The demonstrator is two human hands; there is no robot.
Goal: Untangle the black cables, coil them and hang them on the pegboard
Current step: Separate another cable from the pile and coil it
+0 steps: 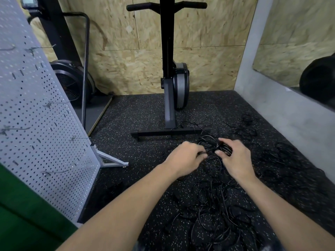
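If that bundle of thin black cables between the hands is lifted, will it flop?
Probably floppy: the thin black cables lie in loose curls on the speckled floor. Likely to snag: strands cross everywhere. Seemingly light: the left hand and right hand just pinch it.

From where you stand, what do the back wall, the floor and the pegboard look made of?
Back wall: likely OSB, unpainted, pressed wood flakes visible. Floor: probably rubber matting, matte black with pale speckles. Pegboard: seemingly painted sheet metal, light grey, punched holes.

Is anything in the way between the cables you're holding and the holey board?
Nothing visible does. The left hand and right hand grip the black cables; only floor lies between them and the pegboard.
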